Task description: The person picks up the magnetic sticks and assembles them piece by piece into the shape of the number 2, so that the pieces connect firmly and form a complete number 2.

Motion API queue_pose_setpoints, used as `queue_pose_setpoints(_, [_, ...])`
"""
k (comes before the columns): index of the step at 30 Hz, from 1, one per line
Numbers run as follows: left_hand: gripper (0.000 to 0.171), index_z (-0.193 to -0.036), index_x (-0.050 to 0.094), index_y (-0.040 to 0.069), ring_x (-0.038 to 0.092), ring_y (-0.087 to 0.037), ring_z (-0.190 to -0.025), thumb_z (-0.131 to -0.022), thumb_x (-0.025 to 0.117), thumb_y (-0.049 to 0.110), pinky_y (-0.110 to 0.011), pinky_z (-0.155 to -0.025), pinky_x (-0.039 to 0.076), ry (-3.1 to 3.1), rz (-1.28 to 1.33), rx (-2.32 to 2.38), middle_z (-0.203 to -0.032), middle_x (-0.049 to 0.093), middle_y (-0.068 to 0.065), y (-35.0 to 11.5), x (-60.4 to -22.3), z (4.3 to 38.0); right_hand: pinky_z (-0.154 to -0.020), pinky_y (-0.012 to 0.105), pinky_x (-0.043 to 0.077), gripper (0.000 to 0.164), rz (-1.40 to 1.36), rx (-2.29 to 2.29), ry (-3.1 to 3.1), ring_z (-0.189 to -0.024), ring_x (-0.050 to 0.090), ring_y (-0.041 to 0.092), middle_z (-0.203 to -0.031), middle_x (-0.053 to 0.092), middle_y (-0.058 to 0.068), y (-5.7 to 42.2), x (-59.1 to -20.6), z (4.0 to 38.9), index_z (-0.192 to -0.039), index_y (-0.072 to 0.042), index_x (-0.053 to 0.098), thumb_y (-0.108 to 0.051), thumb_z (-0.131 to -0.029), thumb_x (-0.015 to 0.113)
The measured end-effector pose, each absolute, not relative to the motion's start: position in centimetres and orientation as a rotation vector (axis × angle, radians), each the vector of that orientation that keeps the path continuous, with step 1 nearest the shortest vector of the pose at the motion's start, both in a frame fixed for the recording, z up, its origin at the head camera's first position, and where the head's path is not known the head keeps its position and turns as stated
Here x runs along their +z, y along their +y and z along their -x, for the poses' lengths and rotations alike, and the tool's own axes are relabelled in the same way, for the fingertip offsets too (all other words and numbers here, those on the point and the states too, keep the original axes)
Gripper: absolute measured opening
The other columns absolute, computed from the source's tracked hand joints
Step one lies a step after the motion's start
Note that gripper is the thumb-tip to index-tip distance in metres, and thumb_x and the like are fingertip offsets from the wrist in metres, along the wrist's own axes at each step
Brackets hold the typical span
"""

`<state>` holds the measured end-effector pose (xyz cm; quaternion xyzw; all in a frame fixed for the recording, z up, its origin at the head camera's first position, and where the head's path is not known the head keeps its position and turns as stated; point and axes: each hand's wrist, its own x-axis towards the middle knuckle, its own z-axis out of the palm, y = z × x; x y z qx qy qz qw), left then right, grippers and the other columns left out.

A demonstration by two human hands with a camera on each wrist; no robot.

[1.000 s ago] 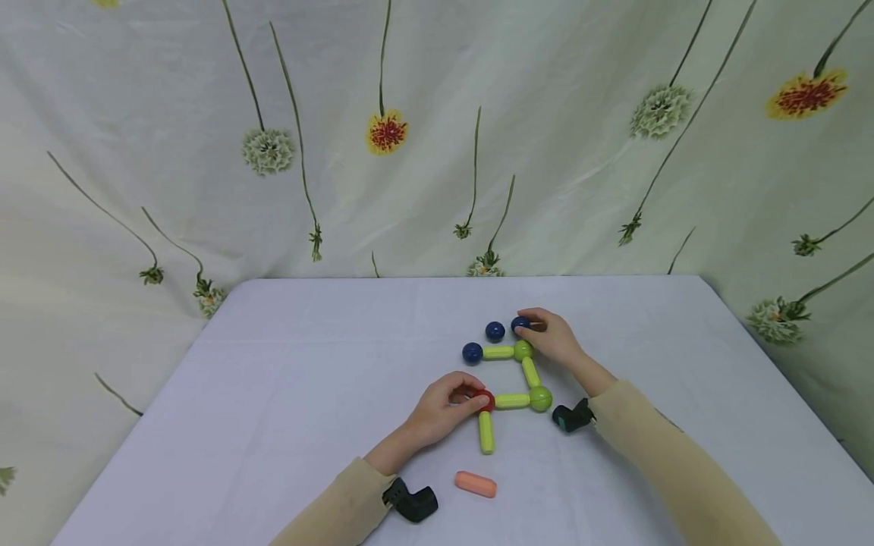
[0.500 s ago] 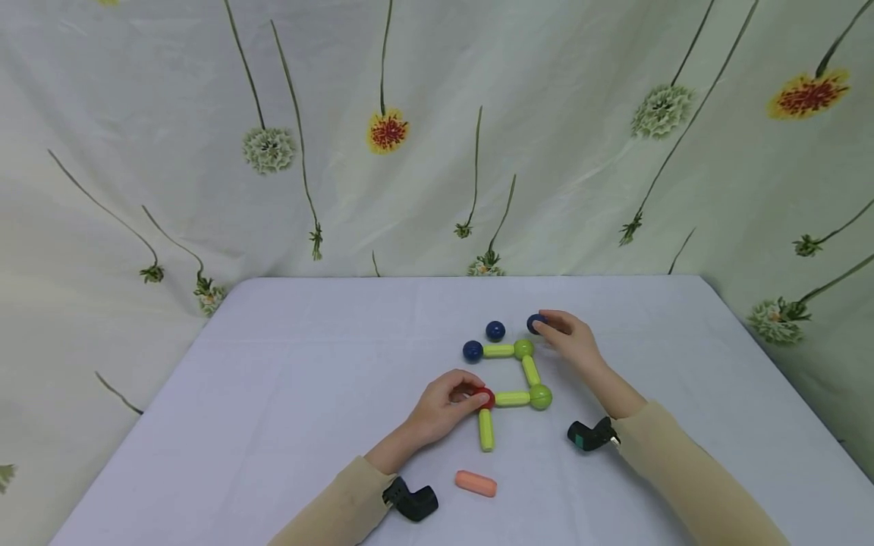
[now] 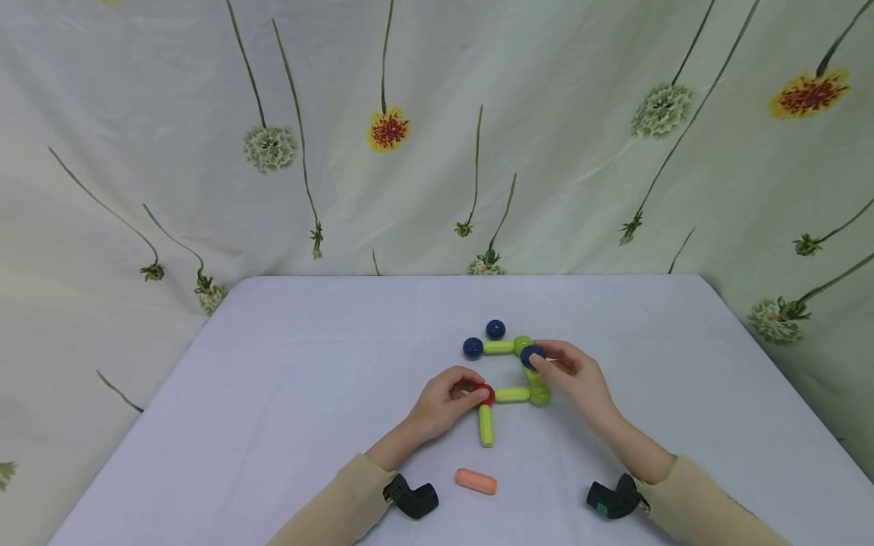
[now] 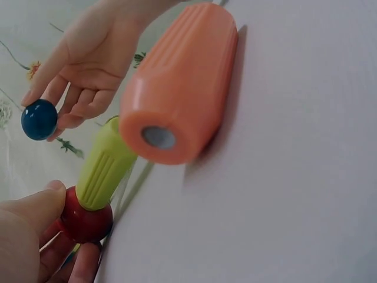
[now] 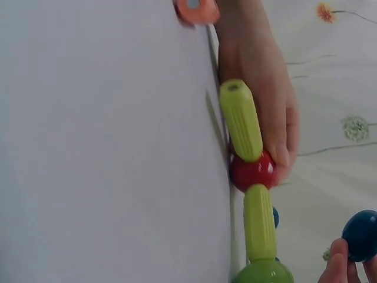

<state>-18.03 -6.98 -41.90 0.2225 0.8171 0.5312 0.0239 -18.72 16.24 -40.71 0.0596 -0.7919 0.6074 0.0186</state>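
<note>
My left hand (image 3: 444,406) grips a red ball (image 4: 86,216) between thumb and fingers on the table. One light-green rod (image 3: 486,426) points from that ball toward me, and another rod (image 5: 260,223) joins it to a green ball (image 3: 540,394). From there a partly hidden rod runs back to a second green ball (image 3: 522,346), then a further rod (image 3: 498,347) ends at a blue ball (image 3: 473,348). Above the linked pieces, my right hand (image 3: 576,379) pinches a separate blue ball (image 4: 39,119) between thumb and fingers.
A loose blue ball (image 3: 495,329) lies behind the linked pieces. An orange rod (image 3: 476,481) with a metal end rests nearer to me on the white-covered table (image 3: 307,364). A flower-print cloth (image 3: 437,136) hangs behind the table.
The right hand has lifted the blue ball from beside the far green ball, first shifting right, then coming nearer to me over the linked pieces. The left hand has kept its place.
</note>
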Motion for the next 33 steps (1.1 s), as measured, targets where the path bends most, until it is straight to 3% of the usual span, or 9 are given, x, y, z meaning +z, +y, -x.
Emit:
queue_pose_setpoints(6, [0.019,-0.105,0.063,0.0,0.056,-0.02,-0.089,-0.09,0.064,0.012,-0.025,-0.075,0.048,2.533,-0.669,1.636,-0.099,0.063,-0.008,-7.0,-41.9,18.2,-0.073,0.026,0.052,0.037,-0.343,1.959,-2.526,-0.087,0.065,0.021,-0.109,0.063,0.016,15.4,-41.7,16.2,-0.12,-0.001,0.059,-0.017,-0.087,0.068])
queue_pose_setpoints(16, [0.018,-0.103,0.063,0.0,0.058,-0.021,-0.09,-0.09,0.064,0.012,-0.026,-0.076,0.049,2.522,-0.685,1.652,-0.099,0.063,-0.008,-7.0,-42.1,18.4,-0.07,0.026,0.052,0.038,-0.446,2.13,-2.599,-0.079,0.063,0.018,-0.108,0.06,0.015,14.0,-43.1,13.7,-0.115,0.002,0.057,-0.017,-0.085,0.07])
queue_pose_setpoints(33, [0.019,-0.104,0.062,-0.001,0.058,-0.021,-0.091,-0.09,0.063,0.011,-0.026,-0.077,0.049,2.536,-0.694,1.641,-0.099,0.062,-0.009,-7.1,-42.0,18.2,-0.069,0.023,0.051,0.036,-0.625,2.235,-2.605,-0.082,0.062,0.017,-0.097,0.062,0.012,13.3,-43.7,12.4,-0.11,0.003,0.053,-0.01,-0.082,0.072])
